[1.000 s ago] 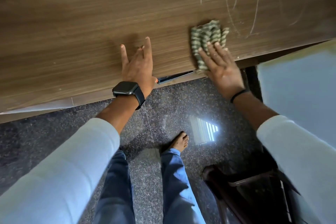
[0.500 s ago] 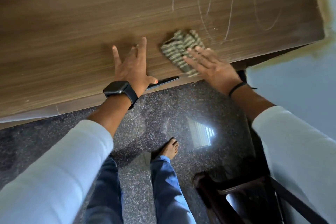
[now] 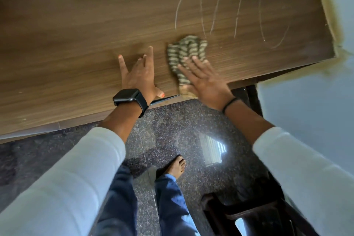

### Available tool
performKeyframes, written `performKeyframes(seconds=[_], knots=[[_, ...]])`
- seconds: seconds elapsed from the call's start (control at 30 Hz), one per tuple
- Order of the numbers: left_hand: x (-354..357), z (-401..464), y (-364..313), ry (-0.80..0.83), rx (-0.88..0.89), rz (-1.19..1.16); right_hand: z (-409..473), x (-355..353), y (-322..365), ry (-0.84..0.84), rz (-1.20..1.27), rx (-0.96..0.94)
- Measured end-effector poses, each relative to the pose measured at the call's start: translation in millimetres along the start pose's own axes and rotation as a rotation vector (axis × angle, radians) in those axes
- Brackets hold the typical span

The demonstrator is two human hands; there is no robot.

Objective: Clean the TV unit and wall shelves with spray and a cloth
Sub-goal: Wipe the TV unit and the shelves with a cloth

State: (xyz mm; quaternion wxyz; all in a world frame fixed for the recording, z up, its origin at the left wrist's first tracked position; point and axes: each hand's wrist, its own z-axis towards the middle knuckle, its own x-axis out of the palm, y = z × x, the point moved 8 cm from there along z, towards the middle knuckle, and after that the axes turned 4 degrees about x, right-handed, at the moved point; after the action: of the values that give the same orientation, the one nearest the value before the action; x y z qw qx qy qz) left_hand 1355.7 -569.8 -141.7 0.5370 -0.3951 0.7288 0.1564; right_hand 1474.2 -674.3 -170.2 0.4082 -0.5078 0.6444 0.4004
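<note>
Wooden shelf (image 3: 76,44) edge hides cloth's (image 3: 186,51) lower end.

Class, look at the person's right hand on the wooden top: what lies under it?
Under the right hand lies a striped cloth, pressed flat against the wooden top by straight fingers. Its far part shows beyond the fingertips; the part beneath the palm is covered.

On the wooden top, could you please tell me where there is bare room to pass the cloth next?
The wooden top is bare left of the left hand, and beyond the cloth up to the pale scribble marks. It is crowded at the front edge, where the right hand presses the cloth beside the left hand.
</note>
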Motion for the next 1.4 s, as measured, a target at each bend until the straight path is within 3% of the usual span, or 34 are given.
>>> performKeyframes(seconds=[0.17, 0.33, 0.47, 0.57, 0.67, 0.77, 0.87, 0.97, 1.07, 1.2, 1.27, 1.4], knots=[[2.6, -2.0, 19.1, -0.051, -0.058, -0.003, 68.8, -17.8, 52.4, -0.047, -0.025, 0.024], [2.2, -2.6, 25.2, -0.011, -0.048, 0.002, 64.9, -22.2, 16.9, -0.033, -0.043, -0.005], [-8.3, 4.7, 32.4, 0.012, -0.037, -0.042, 39.1, -26.4, -94.1, -0.075, -0.071, 0.318], [-15.2, 12.6, 39.7, -0.002, -0.028, -0.085, 6.5, -32.3, -170.2, -0.145, 0.176, 0.662], [-16.5, 17.9, 46.2, -0.015, -0.030, -0.068, 8.7, -31.6, -173.4, -0.166, 0.239, 0.777], [-14.9, 18.2, 47.8, -0.049, -0.021, -0.048, 39.8, -27.4, -124.2, -0.117, 0.109, 0.648], [-17.6, 16.6, 46.8, -0.086, -0.005, -0.066, 84.2, -28.5, -33.8, -0.093, 0.013, 0.327], [-25.8, 18.0, 55.2, -0.110, -0.095, -0.228, 114.8, -38.8, 47.6, -0.053, 0.071, 0.087], [-32.7, 23.7, 69.1, -0.201, -0.190, -0.320, 126.2, -42.5, 61.1, -0.053, 0.038, 0.025], [-38.9, 33.8, 66.8, -0.276, -0.118, -0.352, 125.4, -47.7, 19.8, -0.038, -0.021, -0.028], [-46.0, 42.0, 68.3, -0.281, -0.111, -0.340, 124.6, -53.4, -35.1, -0.057, -0.025, 0.103], [-58.6, 59.7, 83.8, -0.242, -0.135, -0.294, 92.9, -51.4, -169.6, -0.121, 0.115, 0.592]])
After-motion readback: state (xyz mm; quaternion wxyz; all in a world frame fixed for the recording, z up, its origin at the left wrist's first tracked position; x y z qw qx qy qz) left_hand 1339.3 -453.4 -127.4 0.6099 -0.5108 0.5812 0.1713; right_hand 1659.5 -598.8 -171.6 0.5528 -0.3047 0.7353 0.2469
